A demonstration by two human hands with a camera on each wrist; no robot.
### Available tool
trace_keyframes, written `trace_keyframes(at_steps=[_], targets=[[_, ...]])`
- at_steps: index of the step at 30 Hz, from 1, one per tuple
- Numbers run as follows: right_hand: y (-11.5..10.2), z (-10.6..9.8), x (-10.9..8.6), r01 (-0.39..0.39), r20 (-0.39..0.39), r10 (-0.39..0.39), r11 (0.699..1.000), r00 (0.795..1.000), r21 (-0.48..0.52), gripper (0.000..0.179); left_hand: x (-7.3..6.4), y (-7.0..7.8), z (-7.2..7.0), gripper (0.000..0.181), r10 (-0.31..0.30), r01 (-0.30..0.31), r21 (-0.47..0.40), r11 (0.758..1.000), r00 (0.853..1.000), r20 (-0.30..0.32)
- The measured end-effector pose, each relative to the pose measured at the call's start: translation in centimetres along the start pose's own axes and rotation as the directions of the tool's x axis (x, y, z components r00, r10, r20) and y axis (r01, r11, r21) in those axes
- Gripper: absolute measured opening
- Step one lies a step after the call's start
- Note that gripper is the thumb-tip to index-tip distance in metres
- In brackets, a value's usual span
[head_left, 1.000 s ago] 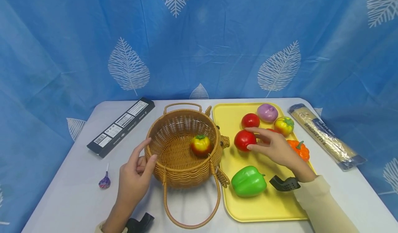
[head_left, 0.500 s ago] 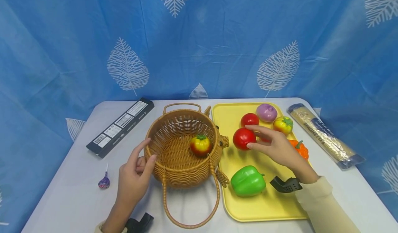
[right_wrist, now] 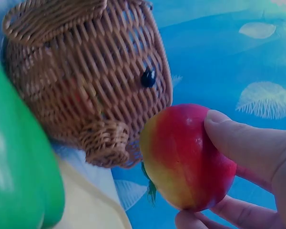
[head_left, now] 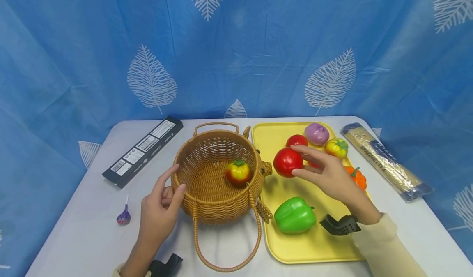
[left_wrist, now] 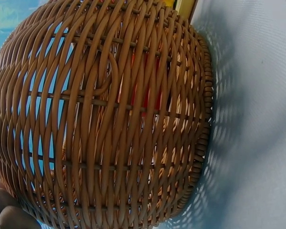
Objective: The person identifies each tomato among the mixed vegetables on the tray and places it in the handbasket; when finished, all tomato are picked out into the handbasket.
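"What are we making out at the left?"

"We're seeing a lollipop (head_left: 123, 216) in a shiny wrapper, then a long black box (head_left: 143, 151) lying aslant on the worktop (head_left: 81, 236), its fine print blurring."

"And the left hand (head_left: 159, 213)?"

"Its fingers are resting loosely at the rim of the round wicker basket (head_left: 218, 212), some of them partly hiding from us."

"What is the weave concealing?"

"A glossy yellow-and-red fruit (head_left: 239, 173) is sitting inside; from the left wrist we're catching only red between the canes."

"And past the basket's snout?"

"The right hand (head_left: 328, 176) is gripping a smooth red fruit (head_left: 287, 162) in its fingers, over the yellow tray (head_left: 318, 248); only the right wrist view is showing us its yellow side and green leaves. Nearer us, a lobed green pepper (head_left: 295, 215) is shining. The hand is covering part of a ribbed orange pumpkin (head_left: 358, 179). Farthest right, a crinkled spaghetti packet (head_left: 386, 162) is lying."
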State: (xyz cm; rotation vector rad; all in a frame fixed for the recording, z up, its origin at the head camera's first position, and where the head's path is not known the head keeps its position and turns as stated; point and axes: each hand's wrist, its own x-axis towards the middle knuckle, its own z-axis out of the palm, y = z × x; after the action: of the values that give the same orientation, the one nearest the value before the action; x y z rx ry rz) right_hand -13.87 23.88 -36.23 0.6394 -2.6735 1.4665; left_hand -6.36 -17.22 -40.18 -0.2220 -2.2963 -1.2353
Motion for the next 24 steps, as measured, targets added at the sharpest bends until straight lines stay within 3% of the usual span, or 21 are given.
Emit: trace_keyframes(at_steps=[12, 24], targets=[[-2.6, 0.4, -0.5, -0.001, -0.053, 0.004, 0.999, 0.999, 0.052, 0.06, -0.1, -0.1, 0.0, 0.053, 0.021, -0.021, 0.006, 1.0, 1.0, -0.015], [-5.2, 1.6, -0.9, 0.079, -0.074, -0.072, 0.992, 0.995, 0.095, 0.057, -0.1, 0.1, -0.1, 0.053, -0.023, 0.023, -0.008, 1.0, 1.0, 0.004]])
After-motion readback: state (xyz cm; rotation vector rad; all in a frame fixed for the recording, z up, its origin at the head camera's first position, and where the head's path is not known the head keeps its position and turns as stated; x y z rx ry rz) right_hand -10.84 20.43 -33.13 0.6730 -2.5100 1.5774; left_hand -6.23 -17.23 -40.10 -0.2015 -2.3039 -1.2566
